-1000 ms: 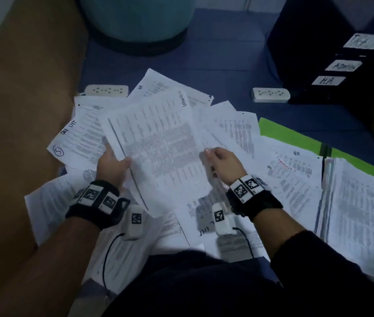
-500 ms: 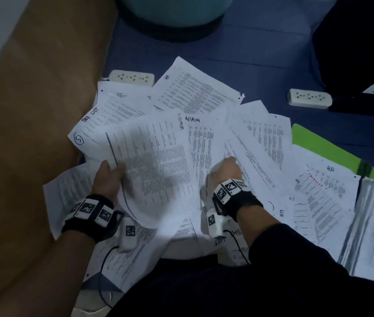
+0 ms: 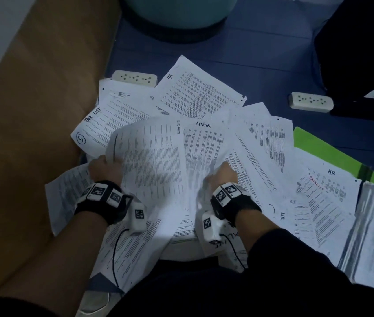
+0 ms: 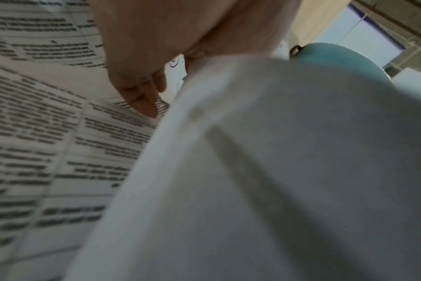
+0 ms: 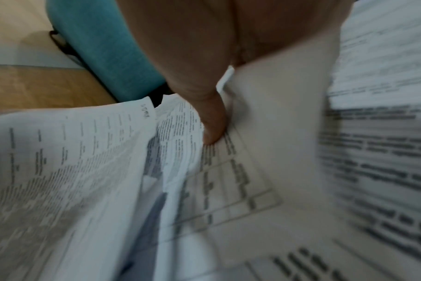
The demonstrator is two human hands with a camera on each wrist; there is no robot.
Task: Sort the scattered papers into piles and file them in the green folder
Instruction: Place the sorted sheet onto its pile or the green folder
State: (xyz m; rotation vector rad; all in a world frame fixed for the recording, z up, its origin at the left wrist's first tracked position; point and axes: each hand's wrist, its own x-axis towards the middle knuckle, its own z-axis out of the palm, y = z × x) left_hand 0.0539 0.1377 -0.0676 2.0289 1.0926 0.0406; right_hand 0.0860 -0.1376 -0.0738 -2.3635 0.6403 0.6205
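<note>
While the left hand [image 3: 103,171] grips the left edge of a lifted printed sheet [image 3: 151,170], the right hand [image 3: 223,177] pinches another sheet marked ADMIN [image 3: 204,143] beside it. Both hands hold paper over the scattered papers [image 3: 195,94] fanned across the blue floor [image 3: 261,53]. At the right, the green folder [image 3: 323,149] lies open, partly covered by sheets, with 2 white power strips [image 3: 310,102] beyond.
</note>
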